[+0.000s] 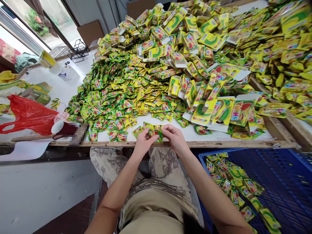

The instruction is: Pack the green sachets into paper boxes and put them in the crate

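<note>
My left hand (144, 142) and my right hand (175, 139) are close together at the table's front edge. Between them is a small green and yellow sachet (156, 132) with a red melon picture. The left thumb and fingers pinch its left side, while the right fingertips close on its upper right corner. Whether more than one sachet is in the grip I cannot tell. Just beyond the hands lies a big heap of similar green sachets (109, 97), mixed with yellow ones. Open yellow and green cardboard boxes (223, 109) stand to the right, their white flaps sticking out.
Yellow boxes (175, 21) are piled at the back. Wooden strips (280, 125) divide off more packets on the right. Below, a blue crate (280, 162) holds filled-looking packs. At left are a red plastic bag (31, 115), a dark mug (60, 128) and a black wire rack (79, 51).
</note>
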A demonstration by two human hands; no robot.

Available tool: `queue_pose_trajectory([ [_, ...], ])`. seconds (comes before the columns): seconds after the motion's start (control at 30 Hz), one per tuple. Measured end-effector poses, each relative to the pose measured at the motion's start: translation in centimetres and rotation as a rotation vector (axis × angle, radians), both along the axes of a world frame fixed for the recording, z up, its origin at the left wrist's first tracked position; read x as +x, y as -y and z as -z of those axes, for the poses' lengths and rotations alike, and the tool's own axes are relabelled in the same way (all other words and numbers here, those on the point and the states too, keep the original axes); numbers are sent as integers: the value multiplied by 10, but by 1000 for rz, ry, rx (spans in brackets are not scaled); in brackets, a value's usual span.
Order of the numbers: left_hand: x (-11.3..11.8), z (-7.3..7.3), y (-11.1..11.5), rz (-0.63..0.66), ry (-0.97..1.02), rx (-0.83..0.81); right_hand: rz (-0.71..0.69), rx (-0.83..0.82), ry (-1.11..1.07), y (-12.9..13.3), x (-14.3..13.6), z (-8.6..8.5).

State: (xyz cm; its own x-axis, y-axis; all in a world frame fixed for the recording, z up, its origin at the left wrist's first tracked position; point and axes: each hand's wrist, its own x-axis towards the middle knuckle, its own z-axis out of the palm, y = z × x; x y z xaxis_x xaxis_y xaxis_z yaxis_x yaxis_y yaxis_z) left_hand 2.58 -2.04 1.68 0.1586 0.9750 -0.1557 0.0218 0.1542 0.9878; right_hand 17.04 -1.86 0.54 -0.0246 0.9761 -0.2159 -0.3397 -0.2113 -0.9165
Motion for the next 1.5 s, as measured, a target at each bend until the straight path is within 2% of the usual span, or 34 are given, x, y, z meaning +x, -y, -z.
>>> queue_pose_trajectory([
  [0.1, -3, 2, -2, 16, -67, 0, -51, 1, 68, -1, 5, -2],
  [0.17, -4, 0, -5, 11, -174, 28, -66, 96, 207, -4, 9, -5],
  [0.27, -4, -5, -8, 26, -455, 121, -143, 312, 465, -10, 13, -11],
  [0.37, -1, -10, -9, 16, -639, 191, -227, 390, 648, -16, 12, -15],
  [0.47, -1, -10, -8, -15, -535, 191, -192, 372, 700, -17, 14, -11],
  [0.6, 0, -7, -9, 66, -377, 150, -203, 341, 566, -11, 21, -5],
  [0.8, 8, -5, -8, 106, -378, 200, -372, 341, 536, -5, 31, -9],
  [0.87, 8, -10, -13, 140, -395, 186, -359, 307, 554, -6, 40, -8],
  [0.93, 9, -18, -26, 192, -365, 144, -263, 288, 607, -7, 52, -3],
  [1.03, 25, -29, -63, 223, -309, 158, -106, 254, 688, -8, 68, 9],
  [1.13, 61, -31, -114, 85, -351, 230, -85, 225, 676, -8, 73, 17],
  [1.2, 89, -28, -147, -45, -454, 193, -102, 210, 662, -8, 71, 19],
  [1.27, 112, -24, -174, -117, -531, 194, -103, 194, 665, -8, 69, 18],
  [1.37, 128, -19, -195, -124, -435, 34, -102, 200, 678, -8, 69, 17],
  [1.5, 116, -20, -198, -108, -202, -128, -88, 231, 642, -9, 73, 19],
])
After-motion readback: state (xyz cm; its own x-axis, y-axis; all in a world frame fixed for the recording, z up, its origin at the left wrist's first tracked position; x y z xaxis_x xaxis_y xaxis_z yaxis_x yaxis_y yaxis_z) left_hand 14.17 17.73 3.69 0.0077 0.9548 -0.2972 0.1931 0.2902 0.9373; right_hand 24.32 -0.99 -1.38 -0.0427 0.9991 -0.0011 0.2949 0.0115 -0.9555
